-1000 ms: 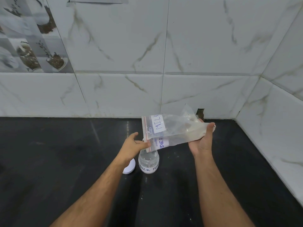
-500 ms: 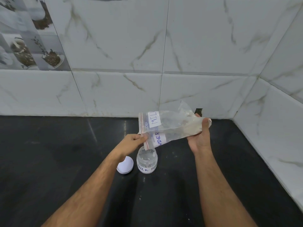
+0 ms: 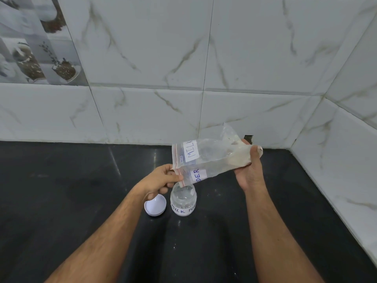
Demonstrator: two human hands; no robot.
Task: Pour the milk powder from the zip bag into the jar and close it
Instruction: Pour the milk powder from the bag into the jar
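Observation:
A clear zip bag with a red seal strip and white labels lies tilted, its mouth low at the left, just above the jar. My left hand pinches the bag's mouth corner. My right hand grips the raised bottom end, where the pale milk powder sits bunched. The small clear jar, labelled in blue, stands upright and lidless on the black counter. Its white lid lies upside down beside it on the left.
White marble-pattern tiled walls rise behind and on the right, meeting in a corner. A small dark hole shows at the wall's foot behind the bag. A patterned tile is at upper left.
The view has shifted slightly. The bag's mouth has come lower and closer over the jar opening, with both hands keeping their hold. The lid shows more fully beside the jar.

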